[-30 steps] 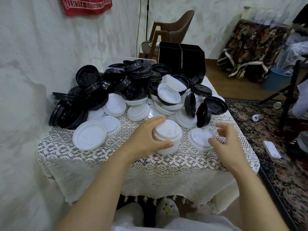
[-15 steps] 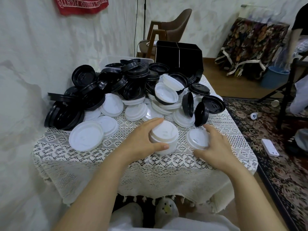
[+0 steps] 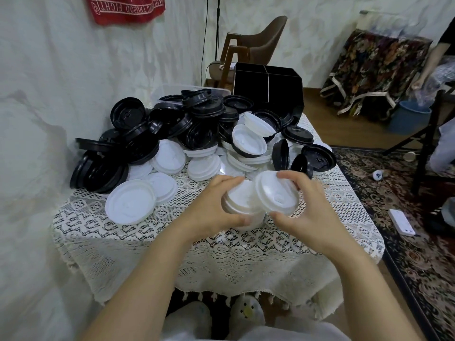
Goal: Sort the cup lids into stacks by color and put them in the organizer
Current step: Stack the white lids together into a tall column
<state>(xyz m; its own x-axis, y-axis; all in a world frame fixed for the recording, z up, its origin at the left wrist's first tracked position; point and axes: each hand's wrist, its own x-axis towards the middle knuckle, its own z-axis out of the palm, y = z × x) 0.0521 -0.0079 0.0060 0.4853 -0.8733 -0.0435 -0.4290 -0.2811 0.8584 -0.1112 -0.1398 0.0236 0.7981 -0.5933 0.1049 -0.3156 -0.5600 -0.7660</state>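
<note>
A stack of white lids [image 3: 242,205] stands on the lace-covered table [image 3: 221,244], and my left hand [image 3: 211,205] grips it from the left side. My right hand [image 3: 302,207] holds a single white lid [image 3: 275,193] by its rim, tilted, right beside the top of the stack. Behind lies a heap of black lids [image 3: 172,134] mixed with loose white lids [image 3: 204,166]. The black organizer [image 3: 267,87] stands at the table's far edge.
Two white lids [image 3: 130,205] lie at the front left of the table. A wall runs along the left. A brown chair [image 3: 258,45] stands behind the organizer. A patterned rug [image 3: 403,217] with a white phone [image 3: 401,222] lies to the right.
My right hand has picked the single white lid up off the table and brought it, tilted, to the top of the stack. My left hand stays on the stack.
</note>
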